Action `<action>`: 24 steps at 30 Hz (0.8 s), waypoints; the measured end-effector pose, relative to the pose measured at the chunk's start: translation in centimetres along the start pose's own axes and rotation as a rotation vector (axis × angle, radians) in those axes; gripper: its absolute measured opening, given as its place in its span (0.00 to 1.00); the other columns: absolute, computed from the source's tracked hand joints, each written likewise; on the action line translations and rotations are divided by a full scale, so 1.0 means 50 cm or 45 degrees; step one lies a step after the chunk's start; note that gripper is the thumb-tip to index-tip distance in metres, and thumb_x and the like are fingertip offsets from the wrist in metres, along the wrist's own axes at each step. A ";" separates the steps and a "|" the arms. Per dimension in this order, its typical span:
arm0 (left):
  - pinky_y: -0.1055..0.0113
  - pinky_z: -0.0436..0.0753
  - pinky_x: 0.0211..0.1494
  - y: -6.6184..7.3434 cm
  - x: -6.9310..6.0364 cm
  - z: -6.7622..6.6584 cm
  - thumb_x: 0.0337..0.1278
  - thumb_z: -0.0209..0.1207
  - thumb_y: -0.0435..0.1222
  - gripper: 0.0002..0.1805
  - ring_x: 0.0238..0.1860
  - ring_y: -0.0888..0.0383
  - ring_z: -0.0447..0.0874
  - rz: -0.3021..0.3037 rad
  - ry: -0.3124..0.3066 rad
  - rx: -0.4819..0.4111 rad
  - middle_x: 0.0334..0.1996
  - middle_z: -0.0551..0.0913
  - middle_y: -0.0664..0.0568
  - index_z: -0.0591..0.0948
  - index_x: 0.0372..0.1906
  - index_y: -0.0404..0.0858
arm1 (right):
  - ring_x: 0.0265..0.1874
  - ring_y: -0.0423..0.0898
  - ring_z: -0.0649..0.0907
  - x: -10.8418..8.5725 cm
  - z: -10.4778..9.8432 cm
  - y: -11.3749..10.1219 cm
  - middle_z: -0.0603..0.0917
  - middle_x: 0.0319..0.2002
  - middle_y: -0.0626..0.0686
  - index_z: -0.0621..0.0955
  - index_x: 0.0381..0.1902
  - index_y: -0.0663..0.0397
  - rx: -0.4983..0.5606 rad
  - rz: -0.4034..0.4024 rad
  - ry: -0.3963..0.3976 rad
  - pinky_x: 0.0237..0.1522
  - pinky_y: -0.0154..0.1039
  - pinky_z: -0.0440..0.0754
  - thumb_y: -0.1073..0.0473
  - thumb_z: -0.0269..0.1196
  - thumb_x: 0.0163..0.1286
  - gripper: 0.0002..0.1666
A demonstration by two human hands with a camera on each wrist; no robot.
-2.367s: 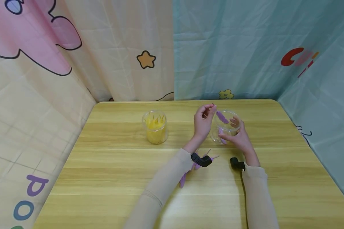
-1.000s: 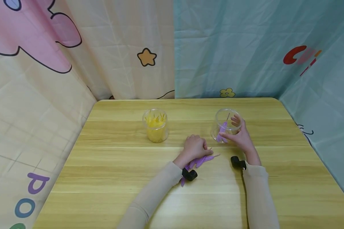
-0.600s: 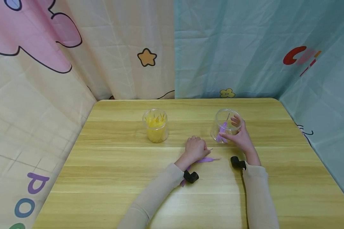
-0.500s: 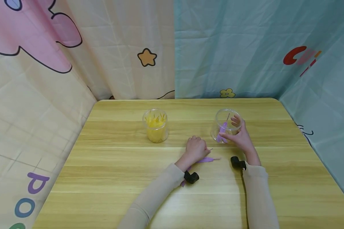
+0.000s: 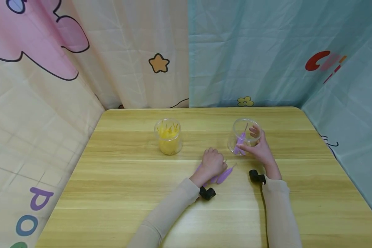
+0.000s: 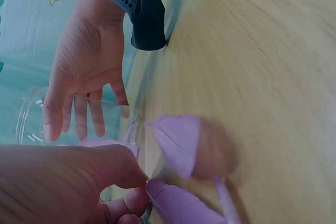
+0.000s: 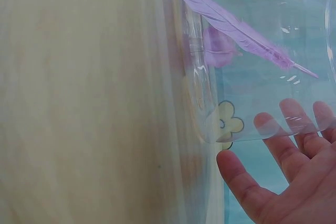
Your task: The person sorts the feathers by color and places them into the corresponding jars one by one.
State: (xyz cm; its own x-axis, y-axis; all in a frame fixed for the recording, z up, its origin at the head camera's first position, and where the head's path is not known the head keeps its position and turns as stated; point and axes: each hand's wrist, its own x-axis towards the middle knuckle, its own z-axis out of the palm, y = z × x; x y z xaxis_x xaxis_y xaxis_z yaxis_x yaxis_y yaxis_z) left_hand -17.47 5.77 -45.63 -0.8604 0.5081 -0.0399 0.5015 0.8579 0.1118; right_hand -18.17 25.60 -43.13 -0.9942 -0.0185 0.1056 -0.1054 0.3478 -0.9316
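Observation:
In the head view my left hand (image 5: 213, 162) is low over a small group of purple feathers (image 5: 224, 175). The left wrist view has its thumb and forefinger pinching the quill end of a purple feather (image 6: 181, 203). Another feather (image 6: 178, 140) lies beside it on the wood. My right hand (image 5: 261, 148) is around the right side of a clear plastic jar (image 5: 247, 137), thumb in front and fingers behind. Inside that jar a purple feather (image 7: 236, 27) leans with its quill up, and a second one (image 7: 219, 48) shows behind it.
A second clear jar (image 5: 168, 119) holds yellow feathers (image 5: 168, 141), quills upward, left of centre. The wooden table (image 5: 127, 193) ends at a back edge in front of printed curtains (image 5: 136, 44). A black wrist camera (image 5: 207, 193) hangs near the loose feathers.
The left hand has come down from the right jar's rim to the loose feathers; its feather is now in the jar. Those feathers have shifted under its fingers. The right hand stays put.

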 end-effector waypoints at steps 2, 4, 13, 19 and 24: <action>0.66 0.67 0.38 -0.005 -0.001 -0.002 0.58 0.55 0.47 0.21 0.32 0.58 0.67 -0.004 -0.014 -0.059 0.23 0.71 0.57 0.71 0.11 0.48 | 0.66 0.66 0.56 0.000 0.001 -0.001 0.54 0.68 0.68 0.47 0.72 0.58 -0.003 -0.002 0.000 0.61 0.67 0.54 0.65 0.72 0.54 0.59; 0.66 0.67 0.38 -0.011 0.000 -0.005 0.56 0.55 0.46 0.22 0.31 0.58 0.67 -0.009 -0.013 -0.140 0.21 0.70 0.58 0.70 0.09 0.48 | 0.66 0.66 0.56 -0.001 0.001 -0.002 0.54 0.68 0.68 0.46 0.72 0.58 -0.006 -0.004 -0.001 0.61 0.66 0.55 0.65 0.72 0.54 0.58; 0.74 0.59 0.17 -0.043 0.023 -0.029 0.59 0.56 0.39 0.17 0.14 0.66 0.59 0.023 -0.010 -1.012 0.12 0.65 0.61 0.71 0.15 0.43 | 0.65 0.66 0.56 0.012 -0.001 0.025 0.54 0.69 0.66 0.46 0.72 0.57 0.027 -0.010 0.002 0.60 0.68 0.55 0.64 0.73 0.53 0.60; 0.73 0.65 0.25 -0.044 0.044 -0.062 0.63 0.55 0.41 0.12 0.23 0.64 0.65 -0.061 0.089 -1.387 0.21 0.71 0.57 0.80 0.30 0.38 | 0.66 0.62 0.57 0.025 -0.002 0.067 0.55 0.69 0.61 0.46 0.73 0.52 0.007 -0.007 0.016 0.60 0.66 0.57 0.60 0.74 0.52 0.61; 0.71 0.68 0.30 -0.026 0.075 -0.096 0.65 0.54 0.39 0.11 0.27 0.62 0.67 -0.041 0.328 -1.590 0.25 0.73 0.55 0.80 0.32 0.35 | 0.66 0.62 0.57 0.024 -0.002 0.070 0.55 0.69 0.61 0.46 0.73 0.52 0.016 -0.009 0.024 0.60 0.65 0.59 0.61 0.74 0.52 0.61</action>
State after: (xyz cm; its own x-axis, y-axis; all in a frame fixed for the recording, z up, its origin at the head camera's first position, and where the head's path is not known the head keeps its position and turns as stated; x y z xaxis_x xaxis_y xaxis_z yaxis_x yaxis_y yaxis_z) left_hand -21.77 6.20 -41.15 -0.9335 0.3388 0.1174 0.1746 0.1437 0.9741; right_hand -19.74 26.90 -46.20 -0.9929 -0.0031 0.1191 -0.1132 0.3358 -0.9351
